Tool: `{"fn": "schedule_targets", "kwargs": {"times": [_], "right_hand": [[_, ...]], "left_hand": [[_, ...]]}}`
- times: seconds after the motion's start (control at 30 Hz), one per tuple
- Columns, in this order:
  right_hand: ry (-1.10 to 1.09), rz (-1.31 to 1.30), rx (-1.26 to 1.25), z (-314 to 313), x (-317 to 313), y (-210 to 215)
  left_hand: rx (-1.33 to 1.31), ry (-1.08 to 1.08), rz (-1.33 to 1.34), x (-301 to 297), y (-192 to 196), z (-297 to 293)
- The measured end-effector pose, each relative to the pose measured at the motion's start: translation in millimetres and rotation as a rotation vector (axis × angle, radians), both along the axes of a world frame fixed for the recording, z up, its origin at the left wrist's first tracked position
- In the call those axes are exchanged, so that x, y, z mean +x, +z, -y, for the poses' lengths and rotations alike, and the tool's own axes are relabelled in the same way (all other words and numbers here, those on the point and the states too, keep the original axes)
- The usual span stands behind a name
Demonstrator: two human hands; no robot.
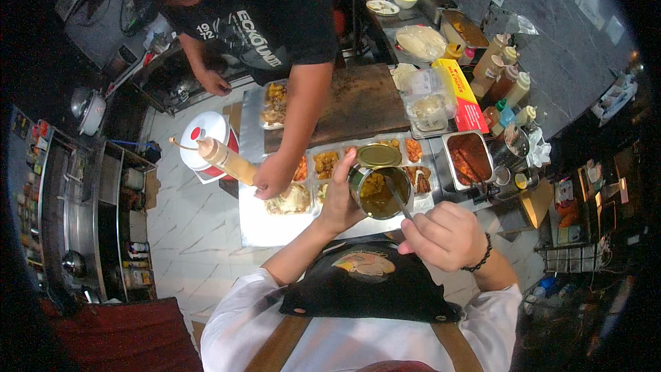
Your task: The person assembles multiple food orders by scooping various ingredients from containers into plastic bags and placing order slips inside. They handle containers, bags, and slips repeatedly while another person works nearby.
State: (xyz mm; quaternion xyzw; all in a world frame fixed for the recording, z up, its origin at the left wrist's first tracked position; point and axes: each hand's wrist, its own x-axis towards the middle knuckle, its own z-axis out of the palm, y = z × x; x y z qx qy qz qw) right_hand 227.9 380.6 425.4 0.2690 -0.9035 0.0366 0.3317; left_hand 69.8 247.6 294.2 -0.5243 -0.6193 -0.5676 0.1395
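Observation:
My left hand [339, 201] is wrapped round the side of an open tin can [354, 183] with its round lid [379, 155] bent up at the far rim. Yellowish chunks in a murky liquid show inside the can. In my right hand [444, 235] is the handle of a metal spoon [398, 197], whose lower end dips into the can. Beyond the can lie compartment trays of food [324, 164], partly hidden by it. To their left, a co-worker's hand [275, 178] is at the tip of a tilted squeeze bottle [227, 162], above a tray of pale food [289, 200].
A brown flat board or griddle [365, 100] lies beyond the trays. On the right stand a metal pan of red sauce [468, 157], a yellow-and-red box [460, 100] and several squeeze bottles [506, 72]. A white-lidded red container [213, 139] stands left of the table.

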Motion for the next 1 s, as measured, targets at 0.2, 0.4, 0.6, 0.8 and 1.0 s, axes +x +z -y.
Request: {"fn": "schedule_targets", "kwargs": {"times": [0.2, 0.4, 0.6, 0.8, 1.0], "right_hand": [[0.065, 0.243, -0.314, -17, -1, -45], [-0.446, 0.287, -1.996, 13, 2, -154], [-0.562, 0.193, -2.174, 16, 6, -195], [-0.593, 0.138, -2.104, -7, 1, -185], [-0.561, 0.097, -2.061, -16, 1, -181]], "left_hand": [[-0.112, -0.056, -0.115, 0, -18, -2], [-0.195, 0.137, -0.142, 26, -69, -9], [-0.334, 0.24, -0.067, 23, -96, -17], [-0.412, 0.159, 0.228, 15, -99, -26], [-0.384, 0.091, 0.28, 10, -103, -29]]}}
